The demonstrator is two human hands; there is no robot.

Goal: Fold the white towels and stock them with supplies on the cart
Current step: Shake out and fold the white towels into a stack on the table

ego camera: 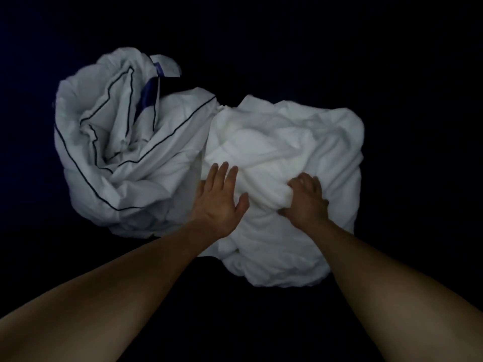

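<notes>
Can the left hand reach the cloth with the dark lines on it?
Probably yes. The left hand lies open right beside the dark-lined cloth, and nothing sits between them.

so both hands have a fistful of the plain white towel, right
Not quite. Only the right hand has a fistful of the plain white towel. The left hand is open with its fingers straight, at that towel's left edge, and holds nothing. The head view shows it.
</notes>
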